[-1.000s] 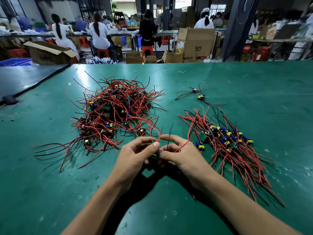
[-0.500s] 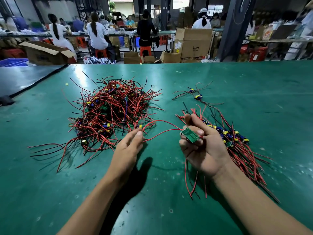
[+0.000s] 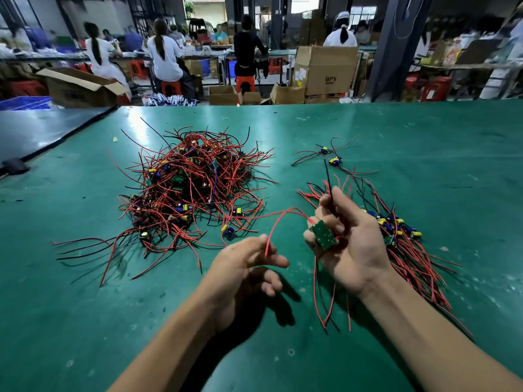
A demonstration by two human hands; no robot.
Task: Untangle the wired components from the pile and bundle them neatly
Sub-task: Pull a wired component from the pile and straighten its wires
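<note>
A big tangled pile (image 3: 192, 188) of red and black wires with small boards lies left of centre on the green table (image 3: 85, 321). My right hand (image 3: 351, 250) is raised palm-up and grips one small green circuit board (image 3: 322, 235). A black wire (image 3: 328, 176) sticks up from its fingers, and more red and black leads (image 3: 325, 304) hang below it. One red wire (image 3: 283, 213) arcs from the board to my left hand (image 3: 246, 267), which pinches its end between thumb and fingers. A combed-out bundle (image 3: 416, 250) lies to the right, partly behind my right hand.
Two loose wired components (image 3: 329, 155) lie behind the bundle. A dark mat (image 3: 36, 128) adjoins the table at far left. Beyond the far edge are cardboard boxes (image 3: 325, 70), red stools and several people seated at other benches.
My right hand lifted the board out from between both hands and turned palm-up. My left hand first reached toward the pile, then drew back a little and now pinches the red wire's end.
</note>
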